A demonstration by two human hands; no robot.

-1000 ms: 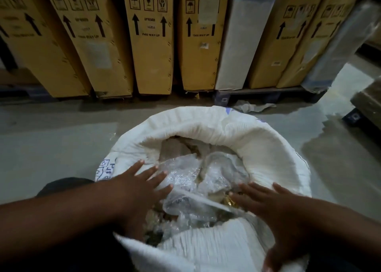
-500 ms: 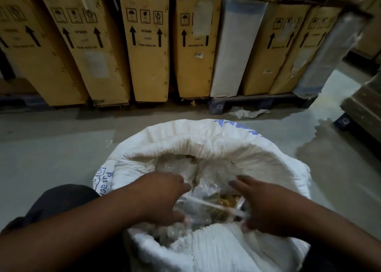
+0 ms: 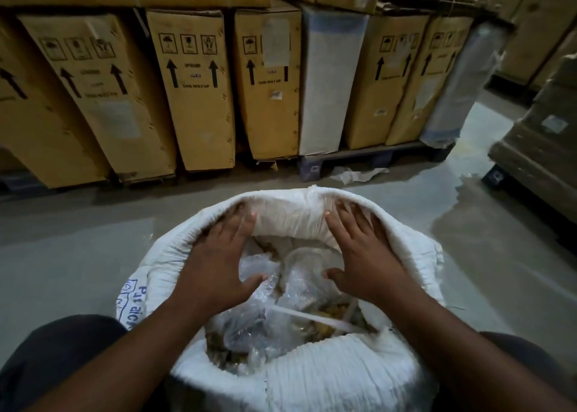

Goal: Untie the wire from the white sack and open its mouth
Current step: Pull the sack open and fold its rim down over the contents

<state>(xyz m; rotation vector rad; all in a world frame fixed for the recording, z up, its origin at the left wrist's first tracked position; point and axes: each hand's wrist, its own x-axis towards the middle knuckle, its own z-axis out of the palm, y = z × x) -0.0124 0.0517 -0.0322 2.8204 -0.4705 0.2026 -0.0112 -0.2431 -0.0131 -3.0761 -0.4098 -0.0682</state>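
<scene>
Head view: both hands have left the plastic inside and now press flat-fingered, each grip wide, left hand [image 3: 215,265] and right hand [image 3: 365,255], against the white sack [image 3: 327,377]'s far rim, spreading its already untied mouth.

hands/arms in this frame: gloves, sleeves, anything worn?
Both bare: no gloves on the left hand or right hand, and no rings, watch or bands show. Forearms are uncovered as far as the frame's lower edge, so no sleeve is in view. Fingernails are short and pale. Dark clothing covers the knees at the bottom corners.
</scene>
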